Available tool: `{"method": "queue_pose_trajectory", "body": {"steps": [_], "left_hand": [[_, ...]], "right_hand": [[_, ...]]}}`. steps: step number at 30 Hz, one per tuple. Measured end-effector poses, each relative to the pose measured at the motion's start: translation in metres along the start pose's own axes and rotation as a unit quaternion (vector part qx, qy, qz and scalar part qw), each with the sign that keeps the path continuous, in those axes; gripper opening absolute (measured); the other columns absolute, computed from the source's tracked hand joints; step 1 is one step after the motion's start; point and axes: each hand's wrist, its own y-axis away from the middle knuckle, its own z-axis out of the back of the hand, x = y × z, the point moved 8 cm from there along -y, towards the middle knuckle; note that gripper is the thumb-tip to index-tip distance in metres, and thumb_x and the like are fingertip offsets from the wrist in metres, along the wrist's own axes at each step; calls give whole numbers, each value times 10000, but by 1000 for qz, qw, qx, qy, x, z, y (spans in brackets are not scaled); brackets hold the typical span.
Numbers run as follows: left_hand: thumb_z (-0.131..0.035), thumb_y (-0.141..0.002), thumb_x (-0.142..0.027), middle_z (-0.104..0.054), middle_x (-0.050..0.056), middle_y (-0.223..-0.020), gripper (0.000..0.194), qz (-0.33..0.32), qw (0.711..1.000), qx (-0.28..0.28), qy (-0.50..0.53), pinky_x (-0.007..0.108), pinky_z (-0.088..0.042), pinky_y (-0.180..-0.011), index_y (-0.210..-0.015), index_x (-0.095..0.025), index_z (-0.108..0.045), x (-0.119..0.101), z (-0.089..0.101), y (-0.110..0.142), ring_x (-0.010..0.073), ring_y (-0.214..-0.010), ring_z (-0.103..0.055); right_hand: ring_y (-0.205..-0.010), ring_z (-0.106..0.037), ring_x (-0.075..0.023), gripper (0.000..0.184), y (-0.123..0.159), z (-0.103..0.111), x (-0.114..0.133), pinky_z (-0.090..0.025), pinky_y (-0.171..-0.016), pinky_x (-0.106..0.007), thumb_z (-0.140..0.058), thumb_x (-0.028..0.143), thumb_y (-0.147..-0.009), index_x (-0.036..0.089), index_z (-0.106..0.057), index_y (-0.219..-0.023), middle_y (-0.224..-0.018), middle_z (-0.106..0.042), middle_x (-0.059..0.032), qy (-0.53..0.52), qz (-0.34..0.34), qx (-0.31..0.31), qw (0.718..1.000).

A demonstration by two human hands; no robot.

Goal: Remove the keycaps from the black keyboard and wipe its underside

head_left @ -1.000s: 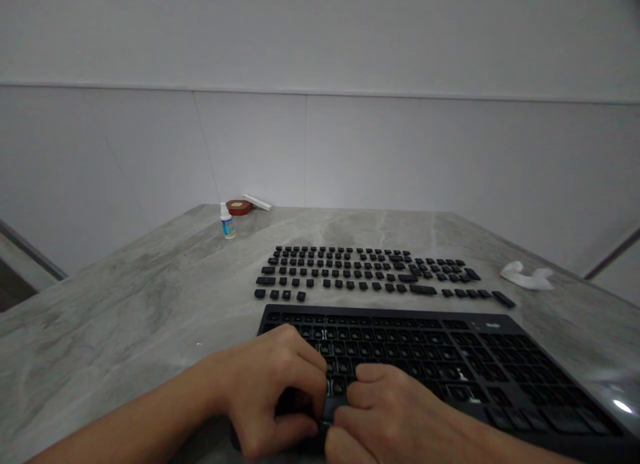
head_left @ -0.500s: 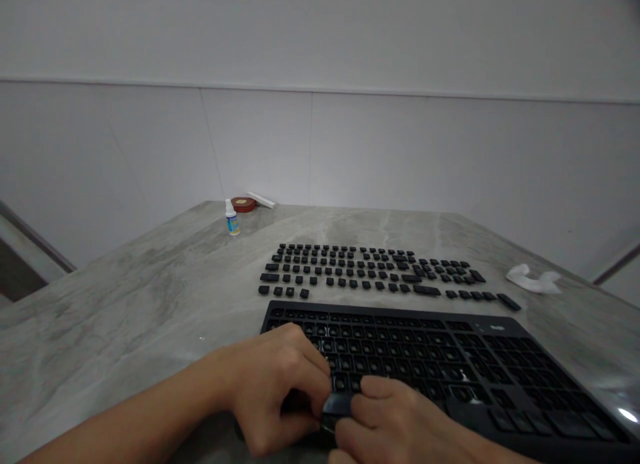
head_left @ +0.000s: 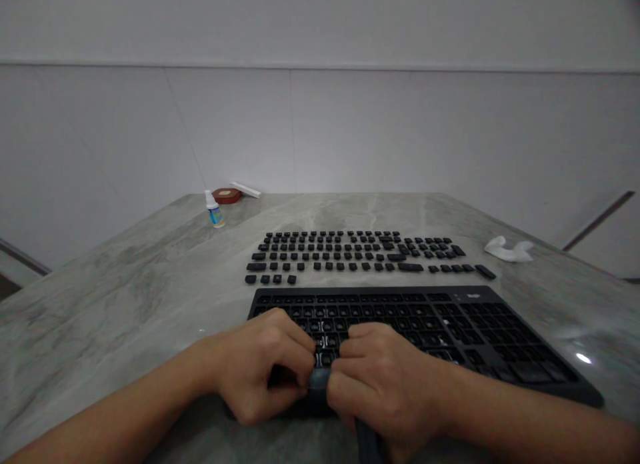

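A black keyboard (head_left: 380,317) lies across the front of the table, with the keycaps gone from most of its sockets. At its front edge, my left hand (head_left: 270,364) is closed in a pinch at the left end of a dark, glossy keycap (head_left: 319,379). My right hand (head_left: 383,377) is closed against that keycap's right side. Out from beneath the right palm sticks a dark bar (head_left: 369,444), gripped in the fingers; its kind cannot be made out. Behind the keyboard, removed black keycaps (head_left: 410,267) are laid out in rows.
On the grey marbled table (head_left: 125,304), a small white spray bottle (head_left: 215,211) stands at the back left. Near it are a reddish-brown box (head_left: 227,196) and a white strip (head_left: 246,189). Crumpled white tissue (head_left: 509,251) lies at the right. A pale wall (head_left: 350,131) rises behind.
The view has shifted, so the whole scene sits higher and more to the left. My right hand has turned over the keycap, and the dark bar now shows below it.
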Motion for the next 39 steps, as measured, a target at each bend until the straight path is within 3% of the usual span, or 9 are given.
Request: {"method": "queue_pose_trajectory", "body": {"steps": [7,13,16,18,22,26,30,35,39], "left_hand": [[-520,-752,-30,-518,-7,-601,185,12,1000,24,-3,294,-336,-508,-677,-197,-490,-2,2,-2,145,-561,-494],[-528,-755,-48,-576,7,-626,156,10,999,25,-20,282,-382,-506,-709,-195,-548,-5,2,-2,153,-573,-543],[-523,-742,-43,-581,6,-615,159,5,999,16,-28,280,-384,-502,-708,-196,-553,-5,4,-3,153,-566,-545],[-517,-742,-42,-582,8,-617,158,9,999,8,-36,278,-381,-504,-707,-192,-554,-3,7,-3,152,-566,-540],[-504,-752,-38,-613,23,-646,166,23,998,0,-60,273,-402,-531,-746,-176,-595,3,10,-2,159,-593,-569],[-509,-767,-38,-637,21,-671,180,38,997,5,-68,258,-434,-566,-786,-175,-624,8,11,-1,157,-617,-594],[-519,-783,-55,-627,2,-684,155,53,997,2,-61,241,-445,-589,-783,-178,-613,12,11,-1,140,-622,-577],[-528,-801,-69,-616,16,-759,132,46,997,-13,-57,237,-447,-606,-819,-164,-618,8,14,-2,137,-664,-566],[-708,-831,-194,-650,52,-889,110,20,999,-16,-33,243,-475,-638,-914,-143,-657,3,14,-1,147,-722,-599]], "right_hand": [[-491,-440,-149,97,0,-3,1,-209,-509,-350,-479,203,-850,214,-481,-754,-595,-573,27,-1,5,37,999],[-462,-446,-135,174,-6,-8,16,-183,-492,-339,-474,162,-897,200,-487,-727,-566,-568,23,36,-3,38,999],[-456,-440,-131,100,-6,-11,14,-181,-490,-328,-528,188,-830,201,-476,-746,-577,-567,26,14,-29,48,998],[-472,-442,-130,117,-4,-13,4,-195,-488,-312,-583,224,-739,210,-472,-770,-593,-553,44,-57,-76,60,994],[-472,-351,-103,205,5,-18,-22,-208,-486,-269,-585,159,-629,228,-445,-761,-569,-443,90,-231,-217,54,947],[-487,-283,-90,184,8,-18,-31,-199,-492,-250,-549,120,-651,220,-412,-723,-571,-395,88,-285,-291,14,913],[-520,-370,-103,152,12,-18,-41,-256,-497,-232,-516,111,-685,216,-407,-680,-573,-440,62,-322,-377,-37,868],[-525,-409,-115,129,12,-17,-44,-291,-501,-241,-517,133,-707,211,-431,-652,-574,-481,41,-338,-394,-78,851],[-527,-434,-115,111,13,-15,-44,-313,-503,-243,-518,158,-745,207,-449,-671,-587,-512,35,-353,-396,-112,840]]}}
